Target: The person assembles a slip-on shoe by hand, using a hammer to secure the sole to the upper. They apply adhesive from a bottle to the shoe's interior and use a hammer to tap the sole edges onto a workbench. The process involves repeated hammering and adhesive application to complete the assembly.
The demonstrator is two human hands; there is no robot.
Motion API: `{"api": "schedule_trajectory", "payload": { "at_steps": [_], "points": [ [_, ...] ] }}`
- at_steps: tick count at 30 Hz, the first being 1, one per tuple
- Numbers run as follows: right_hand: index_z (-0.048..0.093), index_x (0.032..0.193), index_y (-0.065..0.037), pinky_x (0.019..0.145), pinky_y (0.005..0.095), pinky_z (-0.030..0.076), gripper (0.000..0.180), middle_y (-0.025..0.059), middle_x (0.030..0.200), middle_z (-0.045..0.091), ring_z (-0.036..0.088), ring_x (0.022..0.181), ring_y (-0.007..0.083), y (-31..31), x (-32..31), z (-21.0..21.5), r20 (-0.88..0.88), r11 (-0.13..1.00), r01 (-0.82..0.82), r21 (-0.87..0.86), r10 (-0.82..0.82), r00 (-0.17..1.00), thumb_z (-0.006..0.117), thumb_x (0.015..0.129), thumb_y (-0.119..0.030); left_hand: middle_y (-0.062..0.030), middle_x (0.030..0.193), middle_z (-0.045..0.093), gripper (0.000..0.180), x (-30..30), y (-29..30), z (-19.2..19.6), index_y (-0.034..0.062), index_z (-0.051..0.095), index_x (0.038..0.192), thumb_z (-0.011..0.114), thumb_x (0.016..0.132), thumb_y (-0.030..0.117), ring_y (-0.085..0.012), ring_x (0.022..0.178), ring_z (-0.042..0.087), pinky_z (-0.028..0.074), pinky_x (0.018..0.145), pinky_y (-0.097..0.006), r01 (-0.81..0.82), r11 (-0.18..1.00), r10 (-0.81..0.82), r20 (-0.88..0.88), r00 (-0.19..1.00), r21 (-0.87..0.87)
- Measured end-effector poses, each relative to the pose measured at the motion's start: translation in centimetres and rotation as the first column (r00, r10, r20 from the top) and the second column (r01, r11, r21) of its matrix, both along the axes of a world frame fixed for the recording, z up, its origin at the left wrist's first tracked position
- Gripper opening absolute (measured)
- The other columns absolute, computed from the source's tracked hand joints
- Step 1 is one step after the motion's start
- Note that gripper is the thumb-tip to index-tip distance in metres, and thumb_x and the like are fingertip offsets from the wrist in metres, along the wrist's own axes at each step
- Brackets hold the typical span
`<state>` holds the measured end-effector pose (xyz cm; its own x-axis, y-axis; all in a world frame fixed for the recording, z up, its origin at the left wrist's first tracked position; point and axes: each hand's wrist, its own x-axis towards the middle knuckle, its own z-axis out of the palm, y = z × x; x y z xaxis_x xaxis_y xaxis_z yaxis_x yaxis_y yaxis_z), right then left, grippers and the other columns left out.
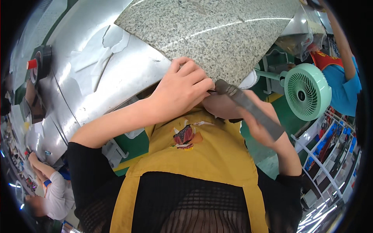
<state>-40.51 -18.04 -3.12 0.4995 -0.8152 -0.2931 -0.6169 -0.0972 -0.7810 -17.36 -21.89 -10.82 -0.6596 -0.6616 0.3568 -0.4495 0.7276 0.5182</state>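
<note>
My left hand (182,87) rests at the near corner of a speckled grey granite slab (217,42). Its fingers are curled inward, and the fingertips are hidden, so what they pinch cannot be made out. Closed around a long, dark grey, bar-shaped tool (256,112) is my right hand (262,124), slightly smeared by motion. The tool slants up and left, its blunt, thicker end beside my left fingertips. Between the hands, below the slab's edge, shows a smooth brownish piece (221,106), partly covered by the tool.
A metal worktop (116,77) with crumpled white sheets (91,64) extends left of the slab. Black tape rolls (40,64) stand at its far left. On the right are a mint-green fan (307,93), a wire rack (322,163) and a person in blue (345,87). Another person (58,194) sits lower left.
</note>
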Motion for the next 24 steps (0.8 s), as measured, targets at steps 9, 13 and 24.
{"api": "schedule_trajectory", "payload": {
  "at_steps": [9, 13, 24],
  "points": [
    [0.051, 0.117, 0.000, 0.067, 0.0320, 0.048, 0.028, 0.0145, 0.086, 0.061, 0.062, 0.074, 0.0283, 1.7, -2.0, 0.6, 0.016, 0.973, 0.229, -0.035, -0.228, 0.973, 0.053, 0.090, -0.007, -0.0010, 0.084, 0.054, 0.011, -2.8, -0.8, 0.0, 0.0122, 0.060, 0.082, 0.066, 0.074, 0.012, -0.0219, 0.090, 0.050, 0.037, 0.083, -0.035, 0.069, 0.997, -0.069, 0.013, 0.998, -0.020],
    [0.049, 0.112, 0.002, 0.057, 0.0263, 0.037, 0.021, 0.0070, 0.069, 0.045, 0.039, 0.060, 0.0130, 2.1, -1.4, -0.1, 0.051, 0.970, 0.241, 0.024, -0.242, 0.969, 0.046, 0.093, -0.007, -0.0028, 0.080, 0.052, 0.010, -1.8, -2.2, 0.8, 0.0096, 0.058, 0.078, 0.065, 0.072, 0.012, -0.0224, 0.088, 0.050, 0.038, 0.083, -0.035, 0.208, 0.976, -0.209, 0.001, 0.978, 0.066],
    [0.047, 0.118, -0.002, 0.066, 0.0391, 0.049, 0.039, 0.0162, 0.093, 0.060, 0.061, 0.083, 0.0351, 0.4, -1.8, 0.4, -0.016, 0.999, 0.044, 0.008, -0.043, 0.999, 0.058, 0.082, -0.010, -0.0012, 0.086, 0.052, 0.026, -1.0, -3.6, -0.2, 0.0109, 0.059, 0.092, 0.059, 0.066, 0.011, -0.0208, 0.085, 0.051, 0.042, 0.088, -0.039, 0.387, 0.900, -0.378, 0.086, 0.922, -0.198]
  ]
}}
